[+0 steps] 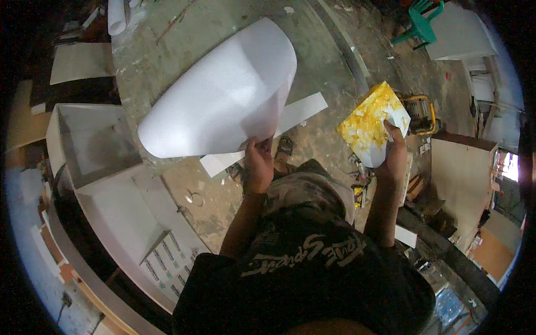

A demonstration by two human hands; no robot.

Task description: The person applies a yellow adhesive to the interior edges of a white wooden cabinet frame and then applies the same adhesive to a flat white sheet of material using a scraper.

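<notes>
Sheet (223, 95) is curling, your left hand (259, 167) pinching it; right hand (395, 151) is clasping a smeared board (365, 123); you're seemingly positioning both, next needing steadiness.

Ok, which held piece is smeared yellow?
The smaller, straight-edged white piece in the right hand; the large, curling white sheet in the left hand shows no yellow.

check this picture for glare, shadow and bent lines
Head view: glare burns out the bright patch near the right edge; head view: the white sheet is bright at its left end and greys toward the left hand; head view: fisheye curves the dark strip right of the sheet, and the corners go black.
</notes>
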